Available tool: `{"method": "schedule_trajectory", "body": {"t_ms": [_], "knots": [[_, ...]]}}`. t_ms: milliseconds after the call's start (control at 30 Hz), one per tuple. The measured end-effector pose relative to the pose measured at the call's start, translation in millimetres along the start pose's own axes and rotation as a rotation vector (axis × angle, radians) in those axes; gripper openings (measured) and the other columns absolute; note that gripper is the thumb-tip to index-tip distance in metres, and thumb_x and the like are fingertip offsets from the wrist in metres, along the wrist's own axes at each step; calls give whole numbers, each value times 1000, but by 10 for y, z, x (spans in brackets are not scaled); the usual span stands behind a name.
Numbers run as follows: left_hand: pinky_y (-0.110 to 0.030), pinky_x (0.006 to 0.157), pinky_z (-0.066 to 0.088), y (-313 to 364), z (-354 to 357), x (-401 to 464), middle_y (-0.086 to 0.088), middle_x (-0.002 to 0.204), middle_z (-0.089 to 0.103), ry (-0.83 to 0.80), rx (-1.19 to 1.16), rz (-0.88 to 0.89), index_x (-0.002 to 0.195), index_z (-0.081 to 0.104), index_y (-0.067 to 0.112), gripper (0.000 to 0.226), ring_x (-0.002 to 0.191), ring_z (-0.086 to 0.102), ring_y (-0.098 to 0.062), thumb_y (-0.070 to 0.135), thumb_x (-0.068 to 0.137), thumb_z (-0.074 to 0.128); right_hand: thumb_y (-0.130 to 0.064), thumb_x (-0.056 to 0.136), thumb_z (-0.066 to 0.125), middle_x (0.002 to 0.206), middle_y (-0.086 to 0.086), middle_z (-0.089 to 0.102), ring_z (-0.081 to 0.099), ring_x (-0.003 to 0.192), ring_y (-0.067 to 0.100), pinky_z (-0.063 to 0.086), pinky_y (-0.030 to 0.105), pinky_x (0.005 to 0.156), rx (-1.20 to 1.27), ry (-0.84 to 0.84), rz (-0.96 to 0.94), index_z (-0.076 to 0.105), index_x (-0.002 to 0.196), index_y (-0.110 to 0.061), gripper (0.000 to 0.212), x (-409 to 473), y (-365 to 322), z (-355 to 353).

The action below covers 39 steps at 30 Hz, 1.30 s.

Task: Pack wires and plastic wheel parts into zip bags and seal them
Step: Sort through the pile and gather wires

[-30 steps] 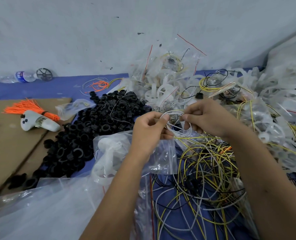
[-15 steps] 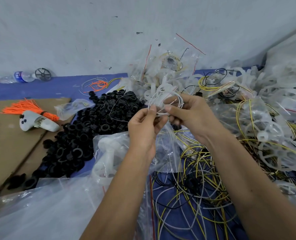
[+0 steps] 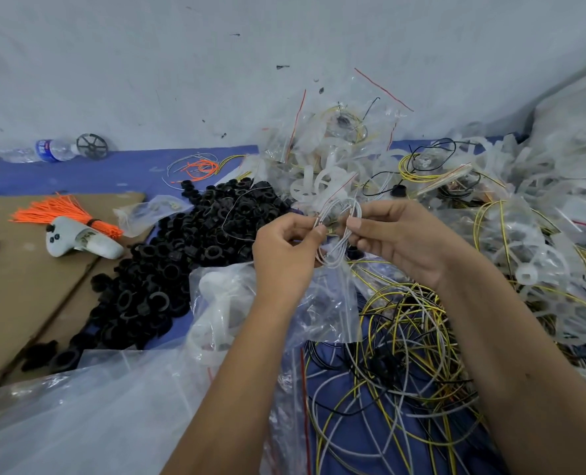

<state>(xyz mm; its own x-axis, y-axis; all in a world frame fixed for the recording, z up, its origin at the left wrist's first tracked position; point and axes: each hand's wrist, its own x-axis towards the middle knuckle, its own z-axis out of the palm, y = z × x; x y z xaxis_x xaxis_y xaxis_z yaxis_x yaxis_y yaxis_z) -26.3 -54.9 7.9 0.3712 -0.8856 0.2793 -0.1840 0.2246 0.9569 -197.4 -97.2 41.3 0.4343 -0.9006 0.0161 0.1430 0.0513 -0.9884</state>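
Both hands pinch one coiled white wire (image 3: 339, 231) at frame centre: left hand (image 3: 284, 255) grips its left side, right hand (image 3: 401, 241) its right. It hangs above a clear zip bag (image 3: 322, 303).

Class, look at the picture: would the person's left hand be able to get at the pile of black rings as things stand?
Probably yes, once freed. The black rings lie open just left of the left hand, nothing covering them, but that hand, with the right hand, is pinching the white wire coil.
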Motion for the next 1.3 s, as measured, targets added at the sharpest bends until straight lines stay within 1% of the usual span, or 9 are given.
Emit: {"method": "schedule_trajectory", "body": {"t_ms": [167,267,367,467,600,767,900,1133,1300], "knots": [[-33,57,57,46,40,-34,-1,73,72,19,-45,-88,88,71,13,11,65,69,-16,20,96,71,0,89,68,79,18,66,62,64,16,55,19,61,-39,197,-62,74,84,3,8,12,-31,11],[-32,61,47,77,92,-65,3,76,66,-50,351,-123,82,60,19,36,69,64,-16,53,91,67,-1,92,67,68,11,66,61,59,15,53,20,60,-96,459,-160,69,82,6,13,25,-56,-45],[-34,58,38,140,167,-160,2,84,60,-222,692,-126,86,51,20,55,77,61,-20,68,74,73,0,93,66,70,12,66,60,54,12,48,16,52,-101,559,-196,68,84,8,12,7,-96,-94],[-34,61,36,162,240,-211,0,97,57,-285,870,-109,101,50,18,59,89,59,-26,60,71,78,0,93,66,72,13,67,61,56,13,50,17,57,-96,557,-183,68,79,4,14,-27,-119,-119],[-31,52,37,183,174,-174,-7,91,62,-276,847,-108,90,54,11,30,81,56,-23,27,78,76,4,89,69,76,17,68,63,56,14,52,17,56,-60,559,-157,67,102,10,14,-53,-148,-101],[-33,70,59,183,-17,-56,-5,68,70,-120,492,-205,83,65,1,14,68,71,-23,15,82,63,8,86,69,76,17,69,68,61,19,55,19,57,66,420,-84,65,100,-2,18,-83,-192,-60],[-32,52,57,202,-85,-30,2,53,58,11,162,-251,70,60,7,15,40,59,-13,9,85,60,6,85,71,73,19,71,68,60,20,55,20,56,-103,283,35,68,96,6,12,-89,-166,37],[-29,61,41,273,-27,-39,5,59,55,147,405,146,71,56,15,20,55,50,-10,19,88,66,12,82,70,64,19,70,66,50,20,55,23,50,-393,73,125,65,95,-1,19,-94,-109,259],[-42,64,49,400,68,-136,4,62,55,74,543,344,72,52,18,18,63,55,-24,23,87,62,17,73,53,61,16,70,71,55,26,61,35,57,-806,-24,103,72,80,-9,32,-93,-99,320]]}}
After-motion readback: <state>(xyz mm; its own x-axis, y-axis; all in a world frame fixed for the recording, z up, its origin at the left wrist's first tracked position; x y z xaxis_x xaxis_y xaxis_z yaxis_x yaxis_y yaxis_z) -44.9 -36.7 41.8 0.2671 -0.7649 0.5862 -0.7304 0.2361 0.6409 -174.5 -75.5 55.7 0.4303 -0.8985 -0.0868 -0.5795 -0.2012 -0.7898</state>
